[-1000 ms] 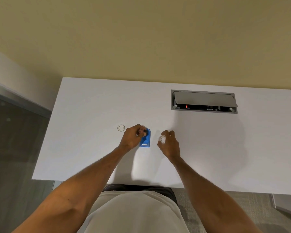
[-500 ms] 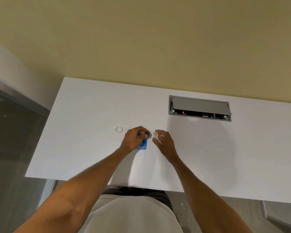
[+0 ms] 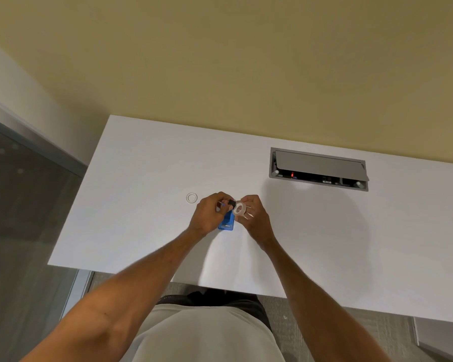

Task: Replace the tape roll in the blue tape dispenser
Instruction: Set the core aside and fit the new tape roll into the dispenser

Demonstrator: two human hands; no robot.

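Two hands closed: left hand on black hub w/ blue tape dispenser below, right hand pinching tape roll. Roll judged light, slick; best gripped by rim.

A white table carries a lone tape ring and a blue dispenser.

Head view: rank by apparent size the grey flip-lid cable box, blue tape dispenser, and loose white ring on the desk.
1. Grey flip-lid cable box, clearly largest.
2. Blue tape dispenser, partly hidden by the left hand.
3. Loose white ring, smallest.
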